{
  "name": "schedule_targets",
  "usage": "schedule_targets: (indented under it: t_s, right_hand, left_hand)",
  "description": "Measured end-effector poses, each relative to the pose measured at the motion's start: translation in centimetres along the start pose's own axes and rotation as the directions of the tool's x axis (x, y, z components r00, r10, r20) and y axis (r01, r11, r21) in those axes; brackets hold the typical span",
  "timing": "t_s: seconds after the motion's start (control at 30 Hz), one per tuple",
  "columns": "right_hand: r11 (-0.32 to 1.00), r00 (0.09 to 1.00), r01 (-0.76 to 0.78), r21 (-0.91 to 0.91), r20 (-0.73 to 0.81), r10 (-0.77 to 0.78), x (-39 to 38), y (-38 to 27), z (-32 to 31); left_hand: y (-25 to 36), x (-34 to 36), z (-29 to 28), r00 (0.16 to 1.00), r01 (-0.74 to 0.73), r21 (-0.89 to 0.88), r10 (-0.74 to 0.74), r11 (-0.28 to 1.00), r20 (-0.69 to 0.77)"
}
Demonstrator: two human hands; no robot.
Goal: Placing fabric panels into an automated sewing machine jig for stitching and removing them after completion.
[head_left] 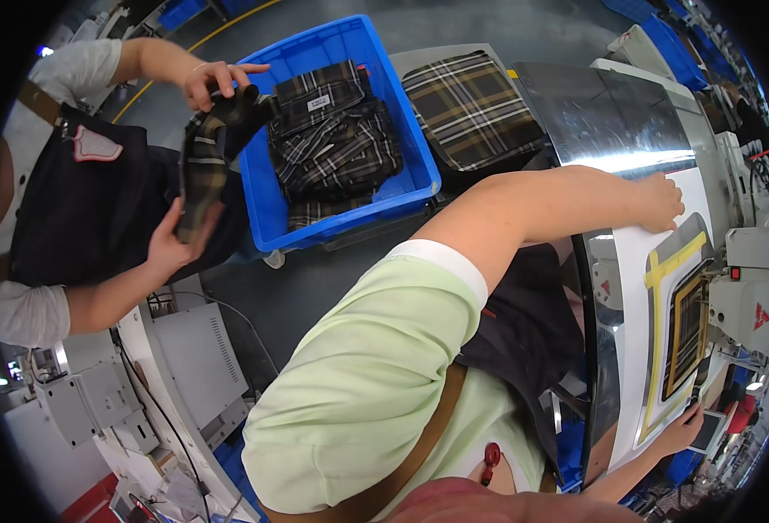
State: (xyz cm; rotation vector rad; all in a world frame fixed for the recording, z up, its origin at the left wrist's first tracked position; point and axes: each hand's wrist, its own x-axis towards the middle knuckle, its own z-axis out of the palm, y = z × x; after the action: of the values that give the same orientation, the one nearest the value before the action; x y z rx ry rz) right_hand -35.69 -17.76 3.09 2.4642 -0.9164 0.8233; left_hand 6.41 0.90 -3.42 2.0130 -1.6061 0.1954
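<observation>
The head view is showing a metal tabletop (pixel 607 96) reaching past you, with a blue plastic tub (pixel 350 220) standing to your left. On the tabletop, a white template sheet (pixel 633 270) is lying flat, yellow tape (pixel 677 260) bordering its window, and a plaid fabric piece (pixel 685 327) is sitting inside that window. Your left fingers (pixel 674 209) are curling at the sheet's left end; your right fingers (pixel 688 427) are bending near its right end. I can't tell whether either set is pinching anything.

Head cam, wide fisheye: looks dn from above, set back from L hand (pixel 659 202) & R hand (pixel 683 429); green sleeve (pixel 367 349) nearer lens than either.
</observation>
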Motion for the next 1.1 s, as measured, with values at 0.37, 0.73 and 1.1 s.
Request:
schedule_targets:
  t_s: [0.37, 0.73, 1.1]
  right_hand:
    - [0.992, 0.996, -0.085, 0.090, 0.038, 0.082, -1.4, 5.0, 5.0]
    - [0.964, 0.973, -0.226, 0.137, -0.010, 0.230, -1.9, 2.5, 4.9]
    - [0.946, 0.962, -0.270, 0.178, 0.020, 0.271, -1.8, 3.4, 5.6]
  left_hand:
    - [-0.6, 0.3, 0.8, 0.999, -0.016, -0.033, 0.014, 0.999, -0.034]
    - [-0.9, 0.4, 1.3, 1.000, 0.001, -0.028, -0.001, 1.000, -0.011]
    - [-1.0, 0.9, 1.5, 1.000, 0.007, 0.006, -0.008, 1.000, 0.027]
